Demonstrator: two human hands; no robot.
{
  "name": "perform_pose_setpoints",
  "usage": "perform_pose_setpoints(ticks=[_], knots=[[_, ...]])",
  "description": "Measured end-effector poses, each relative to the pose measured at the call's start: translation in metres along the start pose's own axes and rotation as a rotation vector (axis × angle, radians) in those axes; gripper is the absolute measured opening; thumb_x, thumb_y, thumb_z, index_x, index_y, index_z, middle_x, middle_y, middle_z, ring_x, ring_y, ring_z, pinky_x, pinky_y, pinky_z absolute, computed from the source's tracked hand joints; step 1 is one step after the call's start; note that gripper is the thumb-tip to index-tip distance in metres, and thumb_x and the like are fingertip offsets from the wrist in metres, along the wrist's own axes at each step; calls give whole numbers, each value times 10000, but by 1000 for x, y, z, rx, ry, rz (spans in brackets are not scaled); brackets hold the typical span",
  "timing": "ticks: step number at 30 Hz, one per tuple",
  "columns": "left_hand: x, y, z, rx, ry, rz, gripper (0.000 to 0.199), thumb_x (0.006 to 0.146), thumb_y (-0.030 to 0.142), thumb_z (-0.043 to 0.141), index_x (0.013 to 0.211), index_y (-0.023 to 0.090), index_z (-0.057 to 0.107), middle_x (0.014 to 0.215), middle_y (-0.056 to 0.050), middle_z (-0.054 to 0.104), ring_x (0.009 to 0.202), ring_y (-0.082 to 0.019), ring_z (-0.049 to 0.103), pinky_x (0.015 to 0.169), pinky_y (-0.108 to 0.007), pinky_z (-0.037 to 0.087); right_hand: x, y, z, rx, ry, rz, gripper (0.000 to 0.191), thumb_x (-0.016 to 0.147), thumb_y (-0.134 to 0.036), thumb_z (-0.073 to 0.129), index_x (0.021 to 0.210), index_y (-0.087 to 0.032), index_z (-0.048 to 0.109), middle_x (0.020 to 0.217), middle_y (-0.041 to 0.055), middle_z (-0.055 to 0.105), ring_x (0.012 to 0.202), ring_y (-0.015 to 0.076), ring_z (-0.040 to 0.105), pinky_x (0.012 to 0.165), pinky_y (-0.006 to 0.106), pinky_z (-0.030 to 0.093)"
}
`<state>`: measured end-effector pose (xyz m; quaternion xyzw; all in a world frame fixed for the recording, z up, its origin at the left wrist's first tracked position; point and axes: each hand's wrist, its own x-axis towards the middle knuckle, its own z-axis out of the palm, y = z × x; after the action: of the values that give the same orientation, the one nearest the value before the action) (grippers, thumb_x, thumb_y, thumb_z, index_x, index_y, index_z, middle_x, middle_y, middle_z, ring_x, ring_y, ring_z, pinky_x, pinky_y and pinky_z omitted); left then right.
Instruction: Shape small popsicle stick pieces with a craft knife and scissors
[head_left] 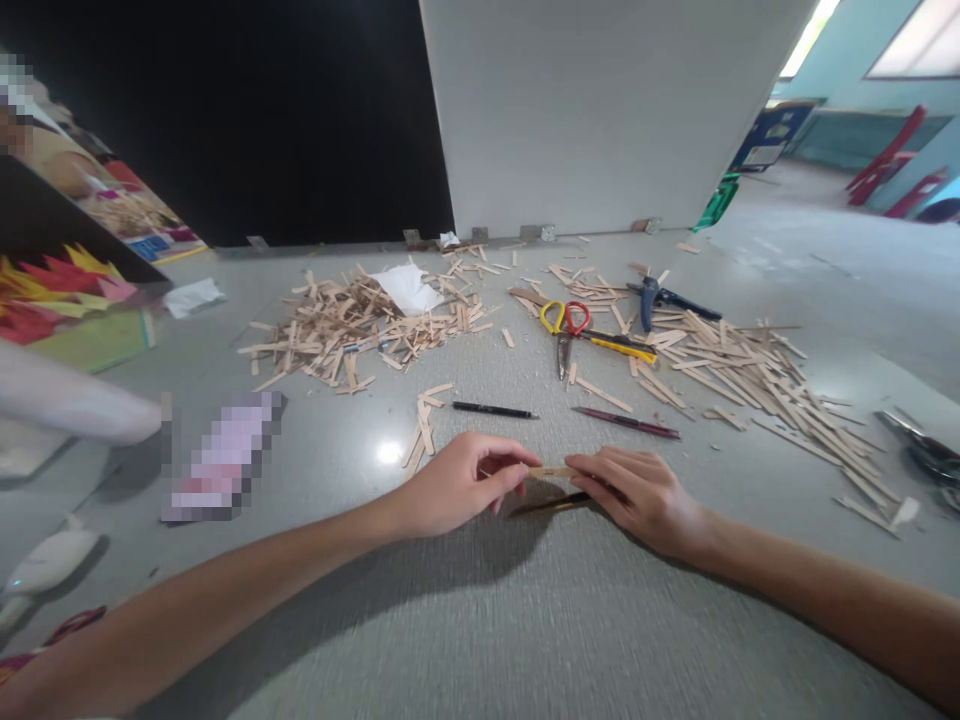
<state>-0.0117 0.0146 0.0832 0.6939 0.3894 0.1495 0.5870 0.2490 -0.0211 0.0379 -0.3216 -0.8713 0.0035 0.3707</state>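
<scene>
A short, flat wooden stick (551,472) spans the gap between my two hands above the grey table. Its left end is pinched between the thumb and fingers of my left hand (454,488). My right hand (646,497) is closed on the other end, its fingers covering that part. Just below the stick a dark, slender pointed tool (551,505) runs under my right fingers; its kind is unclear. Beyond the hands lie a black pen (495,410) and a dark red pen (630,422). A few cut sticks (421,432) lie beside my left hand.
A heap of short stick pieces (322,335) lies back left, longer sticks (780,385) right. Scissors (564,330), dark blue-handled pliers (651,300) and a yellow-and-black tool (619,345) sit between. Upright black (300,120) and white (600,110) panels stand behind. Another person's arm (75,395) reaches in left.
</scene>
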Motion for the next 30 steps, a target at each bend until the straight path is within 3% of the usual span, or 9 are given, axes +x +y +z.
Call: perform_pose_setpoints(ticks=[16,22,25,30], knots=[[2,-13,2,-77,27,56,281,975,334,647,1129,154,799,863,-56,772,542,-93,554,561,-234,443,3,-2,-1,-5,44,-28,218,1141,-238,526,1103,-136,715,764,41,757,572,146,659,537,283,511],[3,-13,4,-27,99,53,267,949,322,701,1118,147,811,667,-3,696,550,-120,592,560,-230,454,1,-1,-2,-17,45,-22,257,1149,-247,505,1093,-131,727,782,55,776,574,150,674,542,287,516],[2,-16,4,93,145,145,213,948,273,719,1095,155,820,722,-13,747,552,-119,617,592,-236,488,1,-1,-2,-37,45,-17,268,1155,-256,497,1087,-138,728,769,46,776,570,146,674,544,283,518],[1,-23,3,428,247,462,214,1062,260,624,1091,170,816,798,-34,793,647,-134,701,689,-237,540,3,-2,-2,-42,61,-34,281,1158,-260,497,1070,-122,726,745,42,764,556,139,665,536,277,512]])
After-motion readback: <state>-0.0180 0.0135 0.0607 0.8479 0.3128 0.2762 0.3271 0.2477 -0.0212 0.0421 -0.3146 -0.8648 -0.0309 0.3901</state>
